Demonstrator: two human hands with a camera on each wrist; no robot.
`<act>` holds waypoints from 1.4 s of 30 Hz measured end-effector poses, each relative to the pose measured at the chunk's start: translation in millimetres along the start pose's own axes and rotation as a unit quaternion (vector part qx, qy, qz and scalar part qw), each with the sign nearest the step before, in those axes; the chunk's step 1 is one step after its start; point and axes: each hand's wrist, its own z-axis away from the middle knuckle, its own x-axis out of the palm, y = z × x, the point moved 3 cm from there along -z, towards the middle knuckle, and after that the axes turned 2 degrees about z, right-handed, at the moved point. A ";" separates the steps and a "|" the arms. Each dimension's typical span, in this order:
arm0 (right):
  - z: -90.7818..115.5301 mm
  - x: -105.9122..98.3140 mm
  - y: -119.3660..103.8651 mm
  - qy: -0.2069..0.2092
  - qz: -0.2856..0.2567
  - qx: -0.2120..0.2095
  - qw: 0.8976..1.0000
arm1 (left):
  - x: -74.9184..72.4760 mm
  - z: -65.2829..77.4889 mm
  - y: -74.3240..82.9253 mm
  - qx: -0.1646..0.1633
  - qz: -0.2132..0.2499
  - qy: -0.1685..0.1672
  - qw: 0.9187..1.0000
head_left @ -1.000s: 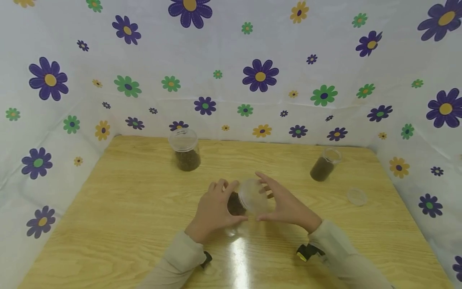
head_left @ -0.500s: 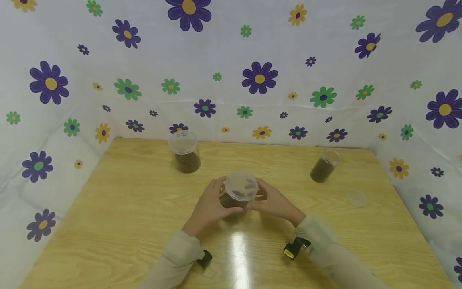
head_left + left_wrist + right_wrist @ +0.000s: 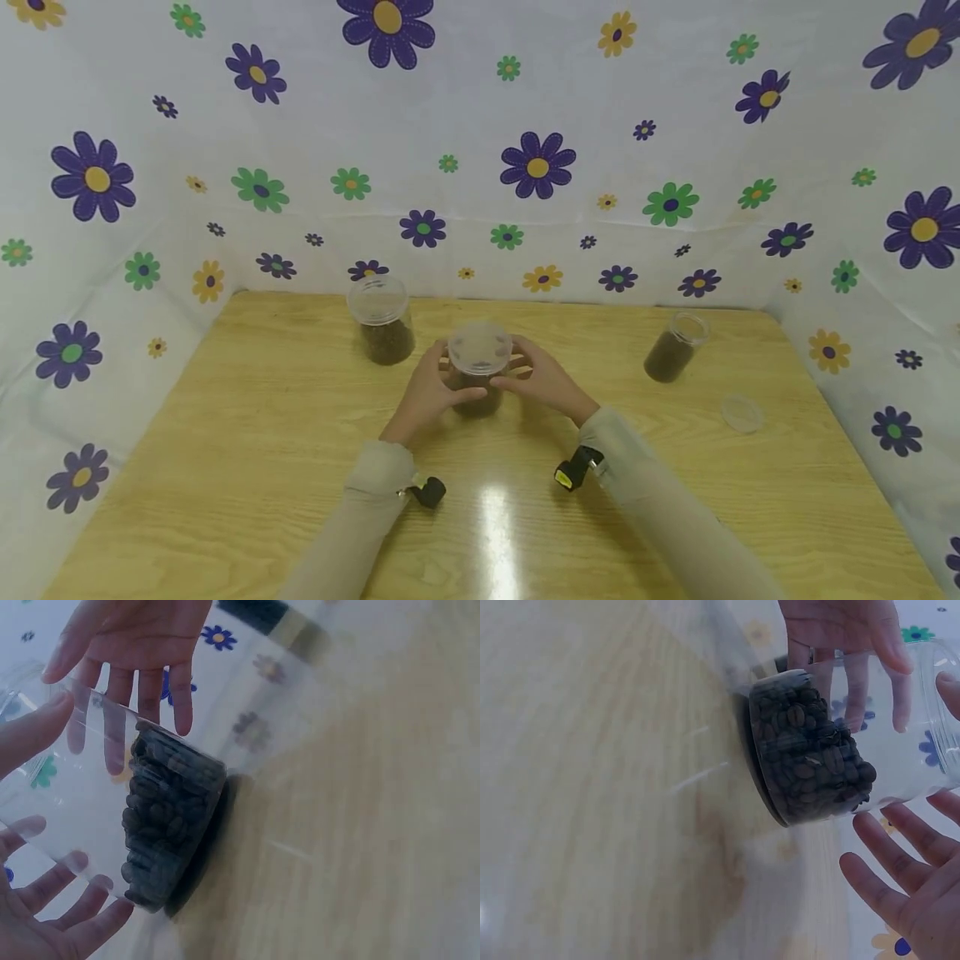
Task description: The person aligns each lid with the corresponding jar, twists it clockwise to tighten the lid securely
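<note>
A clear plastic jar (image 3: 477, 405), partly filled with dark coffee beans (image 3: 814, 757), stands upright between the two hands in the middle of the table; a clear top covers its mouth. My left hand (image 3: 429, 390) grips its left side, the thumb in front and fingers round the side. From the right, my right hand (image 3: 542, 382) holds it the same way. In both wrist views, fingertips meet the clear wall and the beans lie low. A dark shadow edges the base, and I cannot tell whether it touches the table.
A wide jar (image 3: 386, 337) with dark contents stands at the back left of the wooden table (image 3: 247, 467). At the right is a narrower dark-filled jar (image 3: 669, 357), with a clear round lid (image 3: 742, 413) lying nearby. Flowered cloth (image 3: 450, 108) surrounds the back and sides.
The jar was tilted to the right and the right hand was apart from it. Now it is upright, gripped by both hands, and has moved farther back and slightly left.
</note>
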 end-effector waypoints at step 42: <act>-38.1 -28.3 -17.8 0.027 -0.039 0.072 0.996 | 2.0 -67.8 -1.4 0.007 0.020 0.050 0.999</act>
